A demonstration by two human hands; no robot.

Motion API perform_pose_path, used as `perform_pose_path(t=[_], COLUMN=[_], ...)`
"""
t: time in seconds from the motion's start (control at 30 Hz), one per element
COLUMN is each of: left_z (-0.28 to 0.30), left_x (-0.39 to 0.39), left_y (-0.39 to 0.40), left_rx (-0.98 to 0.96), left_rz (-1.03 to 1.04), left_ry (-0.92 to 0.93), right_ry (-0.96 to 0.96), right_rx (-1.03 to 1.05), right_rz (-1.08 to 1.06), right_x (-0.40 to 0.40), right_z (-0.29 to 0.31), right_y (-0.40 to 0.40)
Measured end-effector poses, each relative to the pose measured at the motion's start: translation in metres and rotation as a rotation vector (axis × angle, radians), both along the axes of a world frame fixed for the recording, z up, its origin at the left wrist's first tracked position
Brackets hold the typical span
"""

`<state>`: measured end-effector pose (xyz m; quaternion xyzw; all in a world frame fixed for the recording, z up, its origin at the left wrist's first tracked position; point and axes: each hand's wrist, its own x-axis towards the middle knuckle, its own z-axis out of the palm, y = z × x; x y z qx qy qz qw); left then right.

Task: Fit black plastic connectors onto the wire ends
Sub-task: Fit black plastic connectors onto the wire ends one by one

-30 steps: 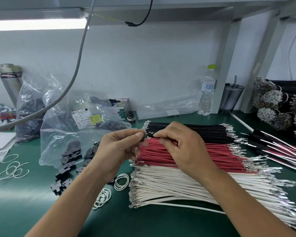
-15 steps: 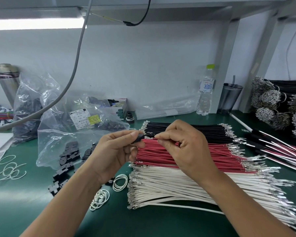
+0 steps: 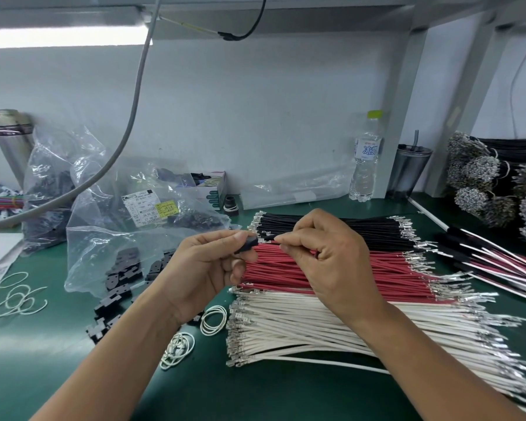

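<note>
My left hand pinches a small black plastic connector between thumb and fingers. My right hand pinches a black wire near its metal terminal, whose tip sits at the connector's opening. Below the hands lie three piles of cut wires on the green mat: black wires, red wires and white wires. Loose black connectors spill from a clear plastic bag to the left.
A water bottle, a dark tumbler and a small box stand along the back wall. Finished wire bundles are stacked at the right. White rubber bands lie on the mat; a grey cable hangs at the left.
The hands have stayed together over the wire piles. The black wire's terminal has come up to the connector held in my left hand.
</note>
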<state>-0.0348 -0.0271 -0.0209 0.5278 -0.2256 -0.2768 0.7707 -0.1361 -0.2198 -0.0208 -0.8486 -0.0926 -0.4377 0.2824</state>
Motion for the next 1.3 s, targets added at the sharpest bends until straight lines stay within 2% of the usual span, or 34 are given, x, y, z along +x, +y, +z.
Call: perform_pose_path(t=[0.37, 0.57, 0.8, 0.87, 1.0, 1.03, 1.13, 1.3], left_z=[0.001, -0.001, -0.001, 0.001, 0.006, 0.006, 0.005, 0.000], left_x=[0.000, 0.001, -0.006, -0.011, -0.014, -0.015, -0.015, -0.012], left_y=[0.001, 0.003, -0.004, -0.007, -0.006, -0.006, -0.005, -0.002], left_rx=[0.005, 0.073, 0.074, 0.086, 0.248, 0.270, 0.316, 0.265], left_rz=[-0.042, -0.068, -0.046, 0.028, 0.249, 0.265, 0.265, 0.228], left_ry=[0.054, 0.066, 0.089, 0.018, -0.450, -0.509, -0.540, -0.530], right_ry=[-0.046, -0.057, 0.011, 0.051, 0.167, 0.191, 0.254, 0.248], right_rx=[-0.034, -0.284, -0.206, -0.188, 0.026, 0.057, 0.021, 0.015], right_rz=[-0.017, -0.039, 0.006, -0.002, 0.017, 0.011, -0.029, 0.054], right_x=[-0.001, -0.003, -0.003, -0.003, -0.001, -0.001, -0.002, -0.002], right_z=[0.000, 0.002, 0.001, 0.001, 0.001, 0.002, 0.003, 0.003], right_y=[0.002, 0.000, 0.008, 0.010, 0.003, 0.001, -0.001, 0.006])
